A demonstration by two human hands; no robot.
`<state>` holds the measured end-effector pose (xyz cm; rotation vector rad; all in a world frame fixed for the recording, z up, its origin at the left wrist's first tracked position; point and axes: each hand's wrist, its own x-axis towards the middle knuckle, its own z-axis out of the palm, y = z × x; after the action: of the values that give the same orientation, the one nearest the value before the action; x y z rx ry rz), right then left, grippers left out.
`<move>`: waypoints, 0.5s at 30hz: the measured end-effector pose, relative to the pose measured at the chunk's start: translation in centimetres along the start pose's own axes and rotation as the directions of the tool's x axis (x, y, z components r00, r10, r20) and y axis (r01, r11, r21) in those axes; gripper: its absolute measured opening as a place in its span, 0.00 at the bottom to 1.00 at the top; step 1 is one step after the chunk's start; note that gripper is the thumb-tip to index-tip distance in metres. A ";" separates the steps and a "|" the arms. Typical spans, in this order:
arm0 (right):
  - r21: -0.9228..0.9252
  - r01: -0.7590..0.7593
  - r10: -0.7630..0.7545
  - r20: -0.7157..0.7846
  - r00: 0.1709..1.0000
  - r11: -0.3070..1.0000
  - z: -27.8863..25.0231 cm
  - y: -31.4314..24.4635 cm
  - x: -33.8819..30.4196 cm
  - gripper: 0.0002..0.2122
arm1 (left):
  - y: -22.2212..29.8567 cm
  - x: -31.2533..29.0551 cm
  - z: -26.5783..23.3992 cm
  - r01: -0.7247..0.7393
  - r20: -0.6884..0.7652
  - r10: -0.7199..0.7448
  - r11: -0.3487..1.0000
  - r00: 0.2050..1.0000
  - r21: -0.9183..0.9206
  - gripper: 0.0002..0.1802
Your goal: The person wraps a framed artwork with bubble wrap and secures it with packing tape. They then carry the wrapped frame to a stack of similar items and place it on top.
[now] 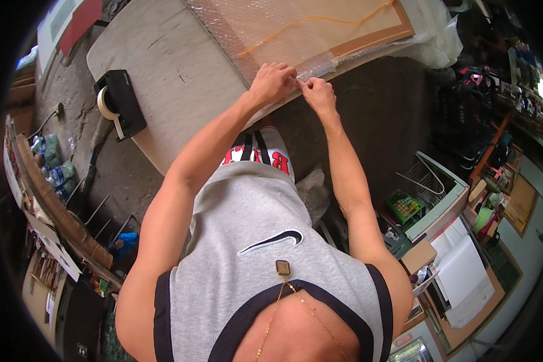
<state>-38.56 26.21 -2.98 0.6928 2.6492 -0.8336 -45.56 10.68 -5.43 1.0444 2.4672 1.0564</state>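
A flat brown-bordered panel (375,37) lies on the table, covered by clear bubble wrap (223,30). At the wrap's near edge, my left hand (273,83) rests with its fingers bent and the tips pinched together. Close to its right, my right hand (319,95) is closed, thumb and finger pinching at the same edge. The fingertips of both hands nearly meet there, and the bit of wrap between them is small and partly hidden. An orange cord (311,18) runs loosely across the panel.
The table (175,66) has a rounded left end, where a black tape dispenser (130,108) with a cream roll sits. Bunched clear plastic (443,39) hangs past the right side. A wire rack (425,178) and a green basket (404,206) stand lower right; plastic bottles (57,172) lie left.
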 end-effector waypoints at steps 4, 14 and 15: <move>-0.101 -0.217 0.219 0.006 0.976 0.971 -0.5 0.4 -0.8 0.25 | -0.3 1.0 0.3 0.024 0.015 -0.024 1.000 1.000 0.007 0.09; 0.856 -0.334 0.197 0.276 0.941 0.396 2.7 3.1 -2.6 0.13 | 0.5 2.0 -0.4 0.050 0.051 -0.052 0.998 0.997 0.047 0.13; 0.838 -0.333 0.226 0.257 0.940 0.433 3.0 3.0 -2.5 0.12 | 0.5 2.0 -0.4 0.045 0.043 -0.047 0.998 0.998 0.045 0.14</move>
<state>-34.49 25.65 -5.80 1.2153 1.7261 -2.0703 -46.95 12.12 -4.67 1.0077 2.4776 0.9587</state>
